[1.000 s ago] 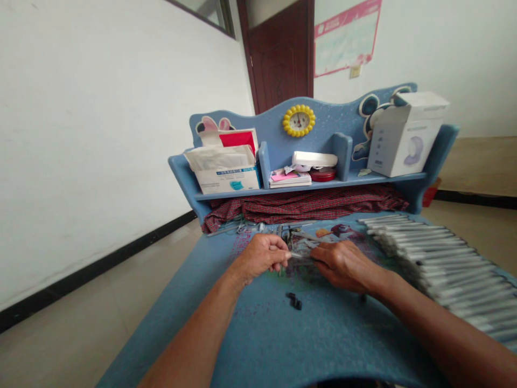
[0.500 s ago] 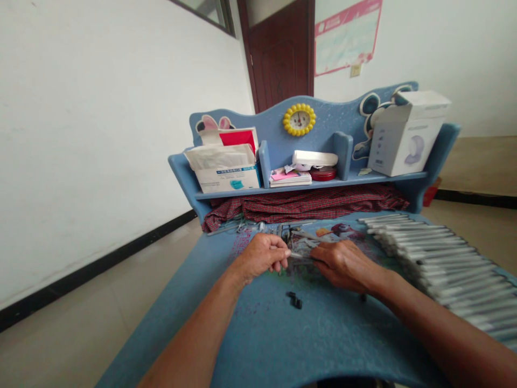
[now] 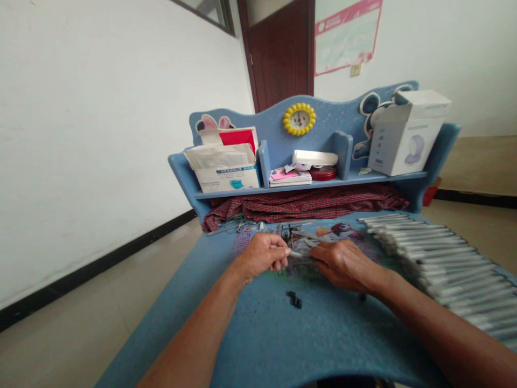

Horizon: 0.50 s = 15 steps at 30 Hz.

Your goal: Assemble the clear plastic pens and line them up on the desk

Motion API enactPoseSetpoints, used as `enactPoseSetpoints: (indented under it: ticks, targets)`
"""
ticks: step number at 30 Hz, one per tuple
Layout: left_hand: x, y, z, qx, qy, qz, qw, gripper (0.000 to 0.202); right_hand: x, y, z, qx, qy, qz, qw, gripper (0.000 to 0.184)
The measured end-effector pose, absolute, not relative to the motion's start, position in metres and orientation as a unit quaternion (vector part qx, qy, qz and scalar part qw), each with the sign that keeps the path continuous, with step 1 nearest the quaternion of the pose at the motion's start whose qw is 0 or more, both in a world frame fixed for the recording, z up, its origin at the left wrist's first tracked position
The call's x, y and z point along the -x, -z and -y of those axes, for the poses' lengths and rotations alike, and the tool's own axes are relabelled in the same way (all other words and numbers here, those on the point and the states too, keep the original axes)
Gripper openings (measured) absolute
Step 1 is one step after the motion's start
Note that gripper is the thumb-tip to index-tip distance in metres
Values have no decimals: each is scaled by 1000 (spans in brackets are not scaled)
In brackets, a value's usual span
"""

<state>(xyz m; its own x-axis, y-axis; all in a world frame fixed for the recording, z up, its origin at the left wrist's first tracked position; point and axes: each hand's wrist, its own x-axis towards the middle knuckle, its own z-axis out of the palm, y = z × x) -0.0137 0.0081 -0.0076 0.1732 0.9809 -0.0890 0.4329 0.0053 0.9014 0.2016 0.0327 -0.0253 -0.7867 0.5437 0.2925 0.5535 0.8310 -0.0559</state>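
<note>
Over the middle of the blue desk (image 3: 258, 334), my left hand (image 3: 264, 253) pinches one end of a thin, pale, see-through pen barrel (image 3: 298, 255) between thumb and forefinger. My right hand (image 3: 343, 264) closes on its other end, which looks dark. The right fingertips are partly hidden, so I cannot tell exactly what sits between them. Behind the hands lies a jumble of clear and dark thin pen parts (image 3: 288, 231). Nearer me are several small black pieces (image 3: 294, 299), perhaps caps. A large pile of pale pens (image 3: 448, 264) with dark ends lies beside my right forearm.
A blue shelf (image 3: 230, 194) rises at the desk's back, holding a mask box (image 3: 230, 175), a white carton (image 3: 406, 134), a red round case (image 3: 323, 173) and papers (image 3: 291, 179). Red checked cloth (image 3: 307, 203) lies bunched beneath it. A white wall (image 3: 100, 108) stands at left.
Almost nothing differs. Both hands keep their grip on the pen barrel in nearly the same place.
</note>
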Motion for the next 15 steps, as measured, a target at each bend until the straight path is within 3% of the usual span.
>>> enactPoseSetpoints:
  ticks: [15]
  targets:
    - [12,4,-6,-627,-318,-555,445,16,-201,27,-34,295,21,945,138,14]
